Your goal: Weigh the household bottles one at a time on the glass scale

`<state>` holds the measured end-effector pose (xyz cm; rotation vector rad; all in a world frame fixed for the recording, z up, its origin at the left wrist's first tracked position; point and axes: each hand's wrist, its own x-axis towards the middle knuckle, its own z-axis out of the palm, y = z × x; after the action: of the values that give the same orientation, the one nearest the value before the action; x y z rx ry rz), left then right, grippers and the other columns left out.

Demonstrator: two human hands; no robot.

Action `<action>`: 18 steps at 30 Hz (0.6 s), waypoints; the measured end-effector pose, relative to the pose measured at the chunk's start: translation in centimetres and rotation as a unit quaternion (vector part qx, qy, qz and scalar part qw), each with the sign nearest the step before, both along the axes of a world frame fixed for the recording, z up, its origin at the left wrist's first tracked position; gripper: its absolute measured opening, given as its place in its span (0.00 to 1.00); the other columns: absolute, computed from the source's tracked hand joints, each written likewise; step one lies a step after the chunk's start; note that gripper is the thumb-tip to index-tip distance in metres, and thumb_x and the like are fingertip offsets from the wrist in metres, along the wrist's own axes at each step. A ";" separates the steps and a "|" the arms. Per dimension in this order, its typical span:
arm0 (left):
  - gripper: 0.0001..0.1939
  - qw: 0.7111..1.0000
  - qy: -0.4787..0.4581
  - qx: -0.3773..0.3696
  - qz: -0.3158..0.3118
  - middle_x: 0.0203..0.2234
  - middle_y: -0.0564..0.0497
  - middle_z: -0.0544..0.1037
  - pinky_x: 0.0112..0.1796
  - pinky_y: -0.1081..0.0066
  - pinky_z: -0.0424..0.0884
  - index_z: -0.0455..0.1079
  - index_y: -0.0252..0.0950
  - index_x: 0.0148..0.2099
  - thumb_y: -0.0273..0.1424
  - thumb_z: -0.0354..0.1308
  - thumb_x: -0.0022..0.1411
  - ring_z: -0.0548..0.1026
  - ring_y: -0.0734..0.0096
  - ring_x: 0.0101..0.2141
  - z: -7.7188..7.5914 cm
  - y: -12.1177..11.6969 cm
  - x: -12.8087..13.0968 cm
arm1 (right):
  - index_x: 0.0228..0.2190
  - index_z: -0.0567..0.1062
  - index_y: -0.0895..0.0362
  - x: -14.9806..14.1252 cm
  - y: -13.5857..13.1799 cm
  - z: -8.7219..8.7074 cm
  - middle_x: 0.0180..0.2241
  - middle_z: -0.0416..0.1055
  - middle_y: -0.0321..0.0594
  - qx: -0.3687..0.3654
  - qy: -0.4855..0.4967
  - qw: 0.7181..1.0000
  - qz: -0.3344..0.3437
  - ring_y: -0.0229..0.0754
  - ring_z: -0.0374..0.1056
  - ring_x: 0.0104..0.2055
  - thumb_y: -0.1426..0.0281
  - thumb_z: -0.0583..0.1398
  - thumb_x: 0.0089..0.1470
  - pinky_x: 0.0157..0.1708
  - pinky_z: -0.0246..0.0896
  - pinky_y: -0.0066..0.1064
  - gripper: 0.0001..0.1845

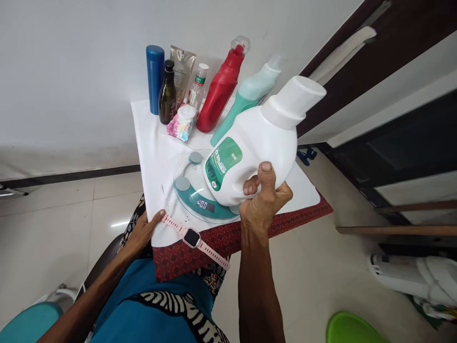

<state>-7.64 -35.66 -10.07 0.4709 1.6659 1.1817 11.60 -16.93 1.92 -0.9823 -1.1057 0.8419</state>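
My right hand [262, 200] is closed round the handle of a big white laundry detergent bottle [280, 143] with a green label and a white cap. The bottle leans to the right over a round glass kitchen scale [193, 202] with a teal panel and a lit display. Whether its base touches the scale, I cannot tell. At the table's near left edge rests my left hand [144, 231], open, its thumb stretched over the white cloth; its other fingers are mostly hidden. Beside that thumb lies a pink-strapped smartwatch [192, 237], partly overhanging the red patterned border.
Along the wall stand a blue bottle [155, 81], a dark pump bottle [167, 97], a tube [182, 66], a clear bottle [197, 90], a red bottle [219, 90] and a mint bottle [250, 93]. A wipes pack [178, 126] lies before them. A green basin [352, 328] sits on the floor.
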 end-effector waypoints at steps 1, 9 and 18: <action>0.45 1.000 -0.004 -0.003 0.006 0.41 0.36 0.87 0.48 0.47 0.84 0.82 0.35 0.50 0.71 0.69 0.52 0.86 0.34 0.47 -0.1 -0.2 0.2 | 0.19 0.63 0.49 0.0 -0.1 0.0 0.17 0.53 0.27 0.001 -0.006 1.000 0.001 0.36 0.55 0.20 0.48 0.72 0.60 0.23 0.56 0.34 0.32; 0.42 0.999 0.013 0.028 0.044 0.53 0.35 0.87 0.62 0.45 0.78 0.82 0.36 0.59 0.67 0.64 0.63 0.83 0.36 0.59 -0.1 -0.6 -0.3 | 0.32 0.76 0.53 3.3 -0.8 0.0 0.31 0.74 0.38 0.029 -0.150 0.986 0.074 0.44 0.73 0.38 0.46 0.69 0.62 0.43 0.73 0.39 0.24; 0.44 0.998 -0.007 0.040 0.056 0.54 0.35 0.86 0.60 0.47 0.78 0.81 0.32 0.61 0.65 0.67 0.62 0.84 0.39 0.54 0.6 -1.6 -0.6 | 0.43 0.76 0.53 5.6 -1.9 -0.8 0.41 0.79 0.39 0.038 -0.168 0.985 0.018 0.47 0.76 0.45 0.41 0.73 0.54 0.47 0.73 0.43 0.31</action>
<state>-8.29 -37.23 -9.44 0.4232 1.6562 1.3341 17.23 -18.88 1.15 -1.0673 -1.4370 0.6721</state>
